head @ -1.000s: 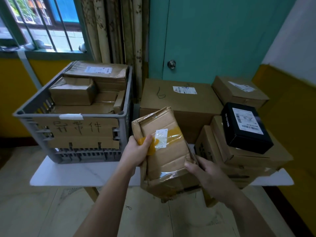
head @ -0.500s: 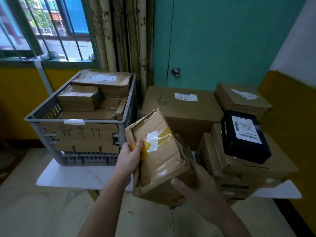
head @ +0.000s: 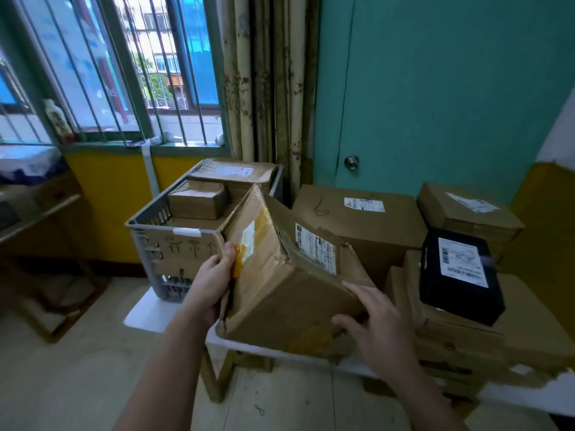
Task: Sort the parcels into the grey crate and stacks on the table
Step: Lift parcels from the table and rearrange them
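I hold a crumpled brown cardboard parcel (head: 280,284) with yellow tape and two white labels, tilted in the air above the table's front edge. My left hand (head: 214,281) grips its left edge, thumb on the yellow tape. My right hand (head: 370,325) holds its lower right corner. The parcel's upper corner overlaps the right side of the grey crate (head: 146,241), which holds several brown boxes. On the right of the white table (head: 149,315) stand stacked brown parcels with a black box (head: 457,275) on top.
A large brown box (head: 367,219) and a smaller one (head: 466,209) stand at the back by the teal door (head: 435,88). A barred window and curtain are behind the crate. A low bench (head: 40,213) is at the far left. Tiled floor lies below.
The parcel has turned and risen toward the crate, showing a second labelled face. My right hand shifted to its lower right corner. The view has tilted upward.
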`<control>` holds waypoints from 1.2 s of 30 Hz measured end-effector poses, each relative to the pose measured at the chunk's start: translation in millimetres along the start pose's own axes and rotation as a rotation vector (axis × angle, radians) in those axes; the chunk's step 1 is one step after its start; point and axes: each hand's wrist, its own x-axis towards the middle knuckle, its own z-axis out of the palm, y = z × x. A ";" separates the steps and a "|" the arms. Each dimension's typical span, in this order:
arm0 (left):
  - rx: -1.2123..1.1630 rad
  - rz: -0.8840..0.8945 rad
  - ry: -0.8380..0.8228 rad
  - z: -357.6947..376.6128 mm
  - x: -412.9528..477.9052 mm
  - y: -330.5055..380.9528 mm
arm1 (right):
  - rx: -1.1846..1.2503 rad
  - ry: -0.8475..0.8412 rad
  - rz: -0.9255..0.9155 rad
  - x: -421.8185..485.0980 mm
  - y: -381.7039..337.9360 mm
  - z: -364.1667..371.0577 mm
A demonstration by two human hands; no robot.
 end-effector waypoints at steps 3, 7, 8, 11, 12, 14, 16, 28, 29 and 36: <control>-0.043 0.018 0.031 -9.0 -11.2 2.7 | 0.023 0.027 -0.065 5.7 -6.9 0.9; -0.094 0.057 0.076 -19.2 -26.8 1.9 | -0.027 0.085 -0.148 5.5 -19.6 -1.2; -0.095 0.068 0.076 -20.5 -30.0 2.6 | -0.038 0.101 -0.171 5.5 -22.7 -2.3; -0.064 0.100 0.085 -24.1 -40.5 4.9 | -0.056 0.121 -0.226 6.2 -32.8 -6.8; -0.071 0.111 0.077 -25.3 -45.4 6.9 | -0.068 0.127 -0.248 7.0 -37.1 -9.0; -0.090 0.127 0.051 -28.2 -52.7 10.6 | -0.086 0.153 -0.302 11.8 -45.1 -12.6; -0.048 0.157 0.064 -32.9 -58.3 13.8 | -0.107 0.181 -0.349 17.3 -54.7 -18.3; 0.141 0.487 0.028 -44.1 -82.0 51.0 | -0.431 0.284 -0.652 75.5 -126.8 -38.0; 0.143 0.491 0.032 -47.1 -77.2 53.2 | -0.453 0.298 -0.677 81.6 -130.3 -35.2; 0.048 0.473 0.192 -66.9 -23.3 83.1 | -0.509 0.370 -0.820 134.4 -164.5 5.5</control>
